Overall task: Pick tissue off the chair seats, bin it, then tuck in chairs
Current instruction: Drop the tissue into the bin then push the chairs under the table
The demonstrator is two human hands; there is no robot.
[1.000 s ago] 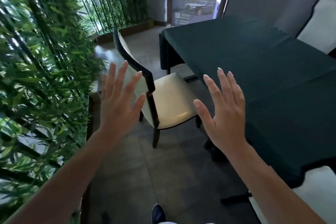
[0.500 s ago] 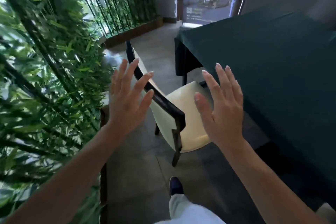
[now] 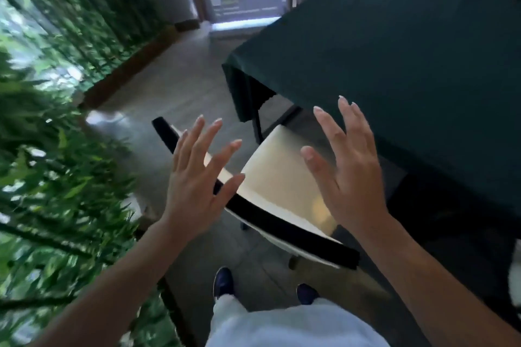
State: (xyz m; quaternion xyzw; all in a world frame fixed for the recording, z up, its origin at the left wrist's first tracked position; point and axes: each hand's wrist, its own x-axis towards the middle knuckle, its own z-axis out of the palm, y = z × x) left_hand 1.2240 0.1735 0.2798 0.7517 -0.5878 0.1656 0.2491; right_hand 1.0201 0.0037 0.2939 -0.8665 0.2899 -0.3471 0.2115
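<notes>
Both hands spread wide, empty: left hand (image 3: 197, 180), right hand (image 3: 348, 175); grip rigid black-framed cream-seated chair (image 3: 282, 186) by the top rail beneath them

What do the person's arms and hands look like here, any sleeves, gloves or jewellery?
Both forearms are bare as far as the picture shows, with no sleeves in view. The left hand and the right hand wear no gloves, and no rings, watch or bracelets show. The fingernails are fairly long and pale. Lower down, light trousers and dark blue shoes are visible.
</notes>
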